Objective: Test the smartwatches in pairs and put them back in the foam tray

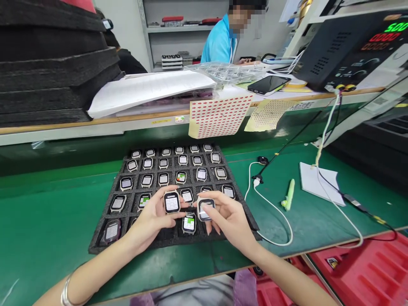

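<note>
Silver metal bangle sat nearest, w/ bare L hand gripping a square, pale-rimmed, lit-screen smartwatch & R hand gripping a similar 2nd watch, thumb on glass, both over black compartmented foam tray, so light edge grips prob. suited best.

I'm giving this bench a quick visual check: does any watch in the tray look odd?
Yes: the near-left corner watch in the foam tray has a dark, purplish case, unlike the paler-cased watch just behind it.
</note>
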